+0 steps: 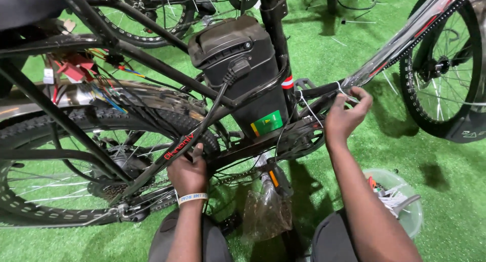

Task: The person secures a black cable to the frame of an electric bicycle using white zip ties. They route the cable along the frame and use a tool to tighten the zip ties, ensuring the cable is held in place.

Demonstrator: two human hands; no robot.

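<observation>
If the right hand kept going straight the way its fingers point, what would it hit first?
The right hand points up and away, already pinching a white zip tie. Straight on, it would probably meet the wrapped frame tube first, though depth is unclear.

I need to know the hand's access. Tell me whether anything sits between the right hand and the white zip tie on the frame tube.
Nothing visible does. The right hand already pinches the white zip tie at the frame tube. The left hand grips a rear stay, away from it.
</observation>
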